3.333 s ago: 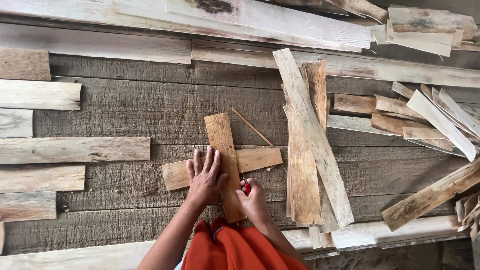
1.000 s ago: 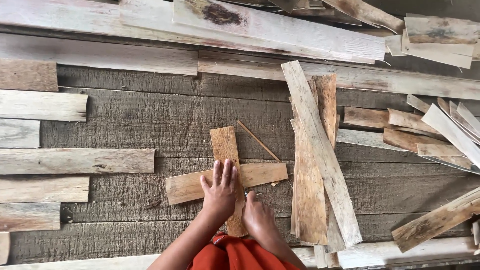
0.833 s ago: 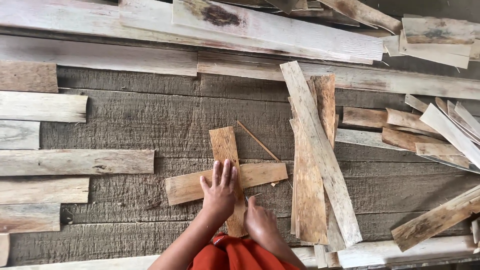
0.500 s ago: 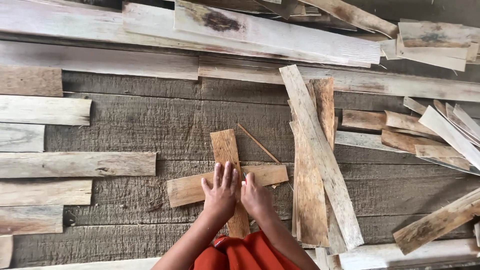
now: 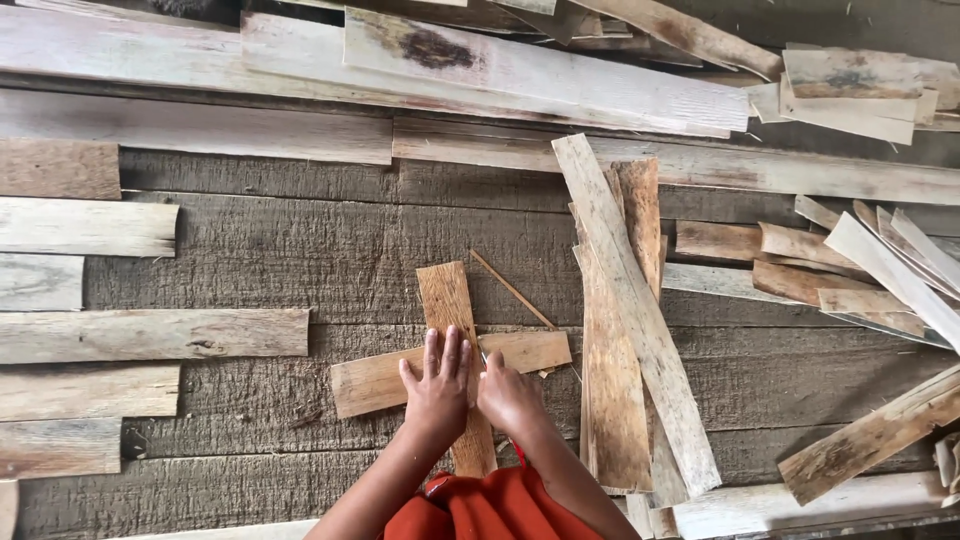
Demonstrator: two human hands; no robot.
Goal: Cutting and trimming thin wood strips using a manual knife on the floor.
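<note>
The left hand lay flat, fingers spread, pressing the upright wood slat crossing the horizontal slat; the right hand curled beside it (contents unclear).

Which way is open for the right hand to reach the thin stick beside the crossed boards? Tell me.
Probably yes, straight ahead: the right hand rests on the crossed boards, and the thin stick lies bare on the dark planks just beyond, nothing covering it.

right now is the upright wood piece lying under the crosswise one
No, the upright wood piece lies on top of the crosswise piece, with the left hand pressing it.
</note>
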